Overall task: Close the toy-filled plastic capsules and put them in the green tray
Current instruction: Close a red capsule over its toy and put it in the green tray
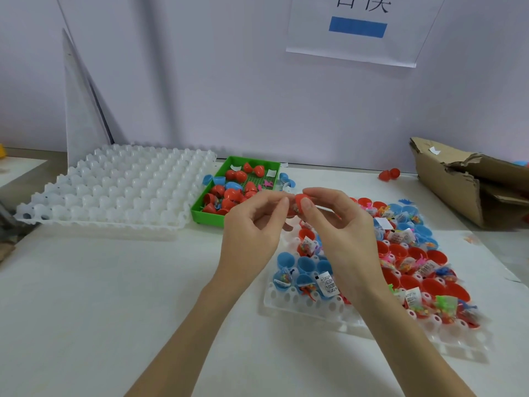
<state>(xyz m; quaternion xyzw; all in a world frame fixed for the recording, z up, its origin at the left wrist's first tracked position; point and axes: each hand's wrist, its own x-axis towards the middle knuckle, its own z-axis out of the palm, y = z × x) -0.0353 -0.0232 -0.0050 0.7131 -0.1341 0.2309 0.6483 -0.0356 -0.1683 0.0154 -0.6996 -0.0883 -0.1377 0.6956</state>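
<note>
A red capsule (297, 206) hangs above the table between both hands. My right hand (335, 224) pinches it with thumb and fingers. My left hand (254, 222) has its fingertips at the capsule's left side, fingers curled. Behind them sits the green tray (204, 214), holding several red capsules and a blue one. To the right, a white holder tray (309, 303) carries open red capsule halves (432, 287) and blue capsule halves (305, 265), many with small packaged toys and paper slips inside.
A large white moulded tray (120, 184) with no capsules lies at the left. A torn cardboard box (458, 179) stands at the right rear, with a loose red capsule (388, 174) near it. Blue capsule halves (213, 179) lie beside the green tray. A wall stands behind.
</note>
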